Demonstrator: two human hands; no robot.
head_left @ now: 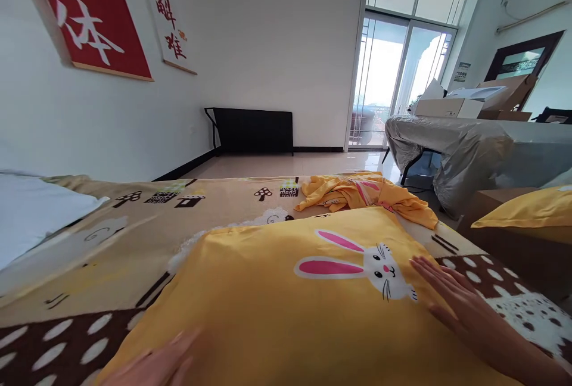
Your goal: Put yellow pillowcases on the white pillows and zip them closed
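Observation:
A yellow pillow (268,302) with a white rabbit print lies on the bed in front of me. My right hand (460,302) rests on its right side beside the rabbit's face, fingers stretched out and laid flat. At the lower left, my left hand (156,362) is over the pillow's near left part. It is slightly blurred and cut off by the bottom edge, with its fingers extended and nothing visible in them. Beyond the pillow's far edge, a crumpled yellow cloth (353,190) with pink patches is bunched up.
A patterned blanket (147,237) covers the bed. To the left is a white pillow (40,207). Another yellow pillow (527,210) sits at right on a brown box (504,243). Behind it stands a plastic-covered table (460,136) bearing cartons (447,107). A black folded panel (254,130) leans against the wall.

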